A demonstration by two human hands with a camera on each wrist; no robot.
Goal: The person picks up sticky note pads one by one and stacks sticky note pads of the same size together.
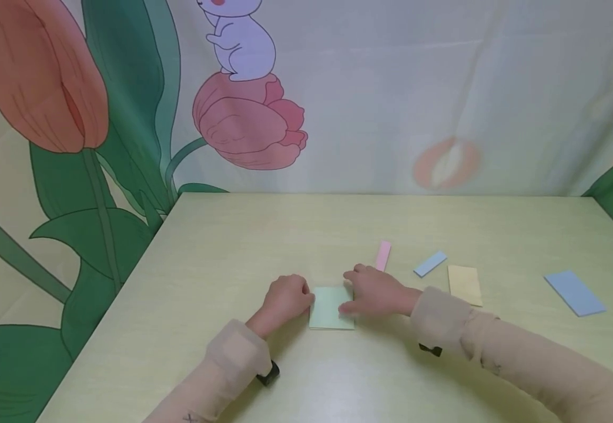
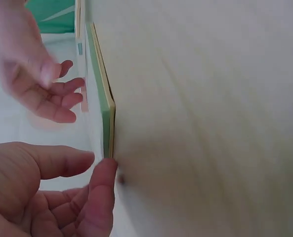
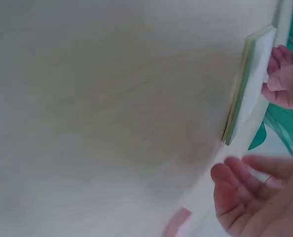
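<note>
A pale green square sticky-note pad (image 1: 329, 314) lies on the table on top of a yellowish layer (image 2: 111, 129) of about the same size. My left hand (image 1: 286, 298) is at the left edge of this stack, fingers curled. Its thumb and forefinger (image 2: 103, 190) pinch the edge in the left wrist view. Over the right side of the pad hovers my right hand (image 1: 377, 292), thumb and fingers spread and nothing between them. In the right wrist view its fingers (image 3: 226, 195) stand apart from the stack.
Beyond the right hand lies a narrow pink strip pad (image 1: 384, 255), with a narrow blue one (image 1: 430, 264) to its right. A yellow pad (image 1: 465, 285) sits by the right sleeve, and a larger blue pad (image 1: 575, 293) farther right. A printed curtain (image 1: 369, 88) hangs behind the table.
</note>
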